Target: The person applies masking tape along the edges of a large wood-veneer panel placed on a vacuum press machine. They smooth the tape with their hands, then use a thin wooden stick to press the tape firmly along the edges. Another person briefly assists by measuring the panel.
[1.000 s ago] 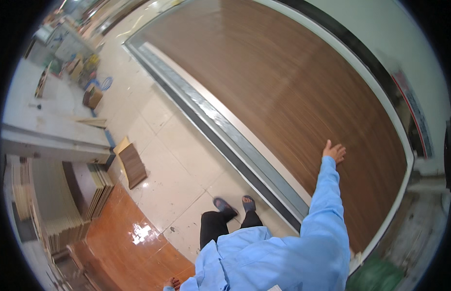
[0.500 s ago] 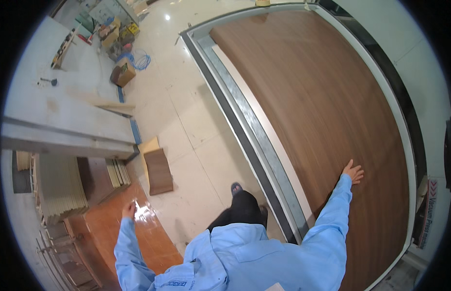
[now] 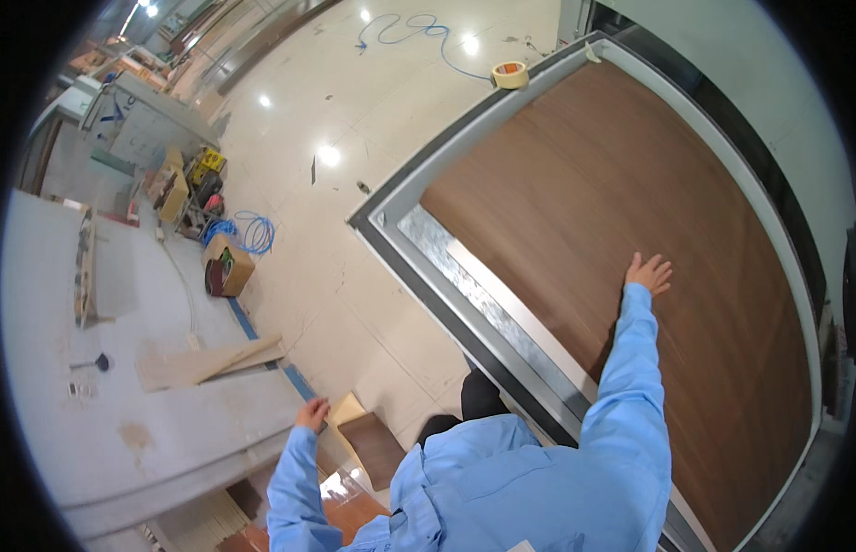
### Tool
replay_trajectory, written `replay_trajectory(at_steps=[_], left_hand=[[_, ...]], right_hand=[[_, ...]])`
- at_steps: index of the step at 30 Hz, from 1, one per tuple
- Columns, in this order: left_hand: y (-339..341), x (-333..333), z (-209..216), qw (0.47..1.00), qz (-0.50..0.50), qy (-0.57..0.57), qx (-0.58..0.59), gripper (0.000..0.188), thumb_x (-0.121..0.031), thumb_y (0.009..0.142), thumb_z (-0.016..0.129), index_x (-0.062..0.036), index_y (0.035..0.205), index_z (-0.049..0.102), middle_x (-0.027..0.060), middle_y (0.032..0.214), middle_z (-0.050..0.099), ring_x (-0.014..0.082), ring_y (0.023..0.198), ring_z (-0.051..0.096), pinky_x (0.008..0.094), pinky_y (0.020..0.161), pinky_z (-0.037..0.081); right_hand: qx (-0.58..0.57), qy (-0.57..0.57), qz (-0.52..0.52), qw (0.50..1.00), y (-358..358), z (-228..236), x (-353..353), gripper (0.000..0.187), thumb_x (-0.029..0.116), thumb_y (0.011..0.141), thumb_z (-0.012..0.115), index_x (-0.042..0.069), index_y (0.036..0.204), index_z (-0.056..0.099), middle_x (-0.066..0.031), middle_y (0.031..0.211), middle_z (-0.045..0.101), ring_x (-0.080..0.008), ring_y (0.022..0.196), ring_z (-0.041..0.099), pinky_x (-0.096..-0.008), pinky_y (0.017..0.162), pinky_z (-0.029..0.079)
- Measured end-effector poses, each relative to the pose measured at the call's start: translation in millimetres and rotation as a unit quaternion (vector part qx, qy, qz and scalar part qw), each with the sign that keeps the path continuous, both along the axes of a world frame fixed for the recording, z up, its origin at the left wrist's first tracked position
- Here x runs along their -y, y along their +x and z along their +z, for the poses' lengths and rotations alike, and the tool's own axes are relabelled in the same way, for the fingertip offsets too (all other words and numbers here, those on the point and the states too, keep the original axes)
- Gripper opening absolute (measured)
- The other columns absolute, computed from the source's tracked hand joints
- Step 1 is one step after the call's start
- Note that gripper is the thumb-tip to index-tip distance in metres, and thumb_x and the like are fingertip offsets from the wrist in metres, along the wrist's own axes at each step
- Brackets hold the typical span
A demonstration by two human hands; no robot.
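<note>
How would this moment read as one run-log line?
Right hand: spread on brown panel | Left hand: loosely curled, away from panel | Tape roll: on frame edge

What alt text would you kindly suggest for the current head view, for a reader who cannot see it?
A person in a blue shirt spreads their right hand over a large brown wood-grain sheet within a frame. Their left hand is held out to the side, loosely curled, and a roll of tape sits at the frame's far edge.
</note>
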State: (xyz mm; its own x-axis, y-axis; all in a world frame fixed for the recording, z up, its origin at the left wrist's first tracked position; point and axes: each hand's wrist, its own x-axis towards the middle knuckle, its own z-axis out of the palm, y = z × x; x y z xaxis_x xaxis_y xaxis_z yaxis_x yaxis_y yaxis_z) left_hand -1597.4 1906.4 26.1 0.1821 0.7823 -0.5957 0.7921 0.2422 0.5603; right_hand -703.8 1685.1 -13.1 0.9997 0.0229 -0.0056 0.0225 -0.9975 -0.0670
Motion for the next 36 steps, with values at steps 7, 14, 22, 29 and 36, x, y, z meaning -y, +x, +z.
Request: replay_trajectory(at_steps=[7, 14, 22, 29, 36], left_hand=[[-126.4, -51.6, 9.9, 0.959, 0.207, -0.160, -0.109, 0.033, -0.039, 0.102, 0.063, -0.0069, 0.106, 0.071, 0.0106, 0.088, 0.076, 0.0244, 0.069, 0.071, 0.0403, 0.054, 0.055], [-174.7, -364.1, 4.2, 0.916, 0.325, -0.213, -0.096, 0.030, -0.039, 0.099, 0.068, -0.0118, 0.112, 0.065, 0.0132, 0.095, 0.075, 0.0296, 0.078, 0.073, 0.0480, 0.059, 0.055], [27.5, -867.7, 23.9, 0.992, 0.111, -0.002, 0.056, 0.023, -0.029, 0.101, 0.067, -0.0080, 0.109, 0.065, 0.0085, 0.097, 0.075, 0.0140, 0.071, 0.066, 0.0254, 0.052, 0.045], [264.6, -1072.4, 20.6, 0.984, -0.158, 0.079, 0.022, 0.032, -0.027, 0.100, 0.068, -0.0077, 0.126, 0.068, 0.0073, 0.100, 0.076, 0.0143, 0.079, 0.071, 0.0282, 0.055, 0.050], [372.5, -1135.6, -3.8, 0.978, -0.114, -0.119, -0.128, 0.021, -0.022, 0.097, 0.068, -0.0093, 0.114, 0.070, 0.0098, 0.095, 0.075, 0.0221, 0.078, 0.072, 0.0370, 0.055, 0.055]], right_hand=[[-0.011, 0.008, -0.002, 1.000, -19.4, 3.3, -230.4, 0.078, 0.058, 0.104, 0.047, 0.008, 0.162, 0.034, -0.0216, 0.171, 0.023, -0.0421, 0.158, 0.018, -0.0590, 0.127, 0.016], [0.021, 0.047, 0.021, 0.998, -60.1, -6.0, -389.5, 0.075, 0.058, 0.104, 0.045, 0.006, 0.159, 0.040, -0.0241, 0.168, 0.029, -0.0441, 0.156, 0.022, -0.0599, 0.125, 0.019], [0.175, 0.258, 0.038, 0.949, -101.6, 31.2, -538.8, 0.062, 0.041, 0.103, 0.059, 0.001, 0.150, 0.050, -0.0259, 0.159, 0.043, -0.0454, 0.148, 0.037, -0.0529, 0.121, 0.030], [0.250, 0.298, 0.083, 0.917, -122.0, 82.2, -660.5, 0.051, 0.011, 0.089, 0.072, 0.001, 0.137, 0.060, -0.0210, 0.142, 0.060, -0.0422, 0.130, 0.054, -0.0493, 0.112, 0.043], [0.235, 0.367, 0.076, 0.897, -29.0, 113.1, -825.8, 0.049, 0.009, 0.083, 0.076, 0.007, 0.130, 0.064, -0.0142, 0.137, 0.063, -0.0384, 0.126, 0.056, -0.0481, 0.109, 0.046]])
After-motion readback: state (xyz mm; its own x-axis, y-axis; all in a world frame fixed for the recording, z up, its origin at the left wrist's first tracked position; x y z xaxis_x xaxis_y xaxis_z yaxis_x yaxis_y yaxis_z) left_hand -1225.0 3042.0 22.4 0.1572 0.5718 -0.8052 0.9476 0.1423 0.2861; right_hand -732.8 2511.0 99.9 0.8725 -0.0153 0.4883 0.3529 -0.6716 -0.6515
